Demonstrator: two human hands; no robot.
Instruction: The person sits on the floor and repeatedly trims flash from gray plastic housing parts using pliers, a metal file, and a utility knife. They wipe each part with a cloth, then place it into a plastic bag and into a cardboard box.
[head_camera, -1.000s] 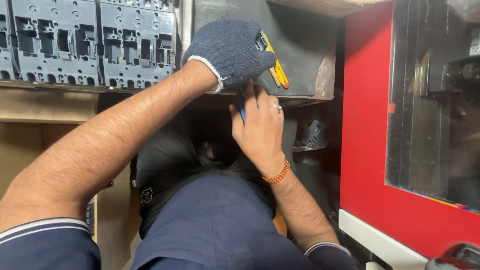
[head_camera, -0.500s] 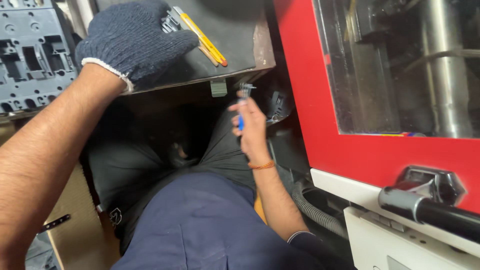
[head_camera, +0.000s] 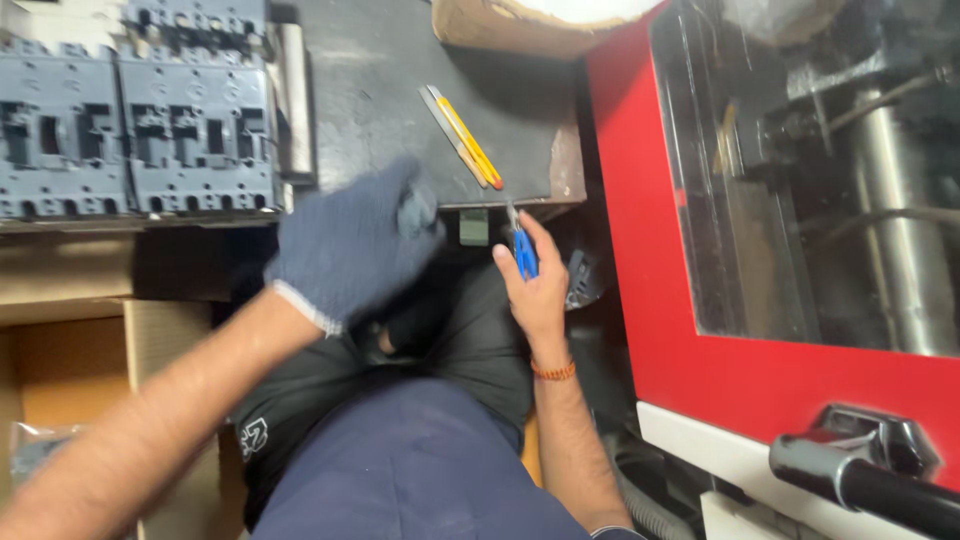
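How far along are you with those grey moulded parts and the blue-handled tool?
Done, by the look of it: grey moulded plastic housings sit lined up on the dark worktop. In hand: the bare right hand holds a small blue-handled tool; the blue-gloved left hand is blurred, contents unclear. The yellow utility knife lies untouched. What remains cannot be judged.

Bare right hand (head_camera: 535, 290) grips a blue-handled tool (head_camera: 522, 250); gloved left hand (head_camera: 350, 245) hovers nearby.

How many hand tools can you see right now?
2: a yellow-handled utility knife lying on the dark metal worktop, and a blue-handled small tool gripped in the bare right hand. Others may be hidden.
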